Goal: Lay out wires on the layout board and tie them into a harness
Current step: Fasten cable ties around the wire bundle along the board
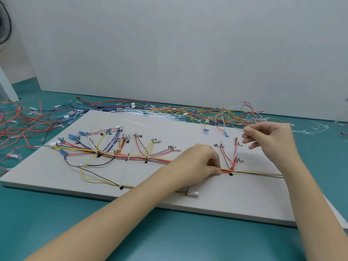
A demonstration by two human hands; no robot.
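Under left hand (199, 162) fingertips: wire bundle (226, 170) pinched.

A teal table (56, 219) carries a pale grey layout board (235, 200), which lies flat on it and serves as the landmark. Beyond the board's far edge, a tangle of loose yellow, red and white wires (216, 113) rests on the table. Left of the board lies a spread of red and blue wires (24, 121). Right of the board's far corner lie white cable ties (316, 129).
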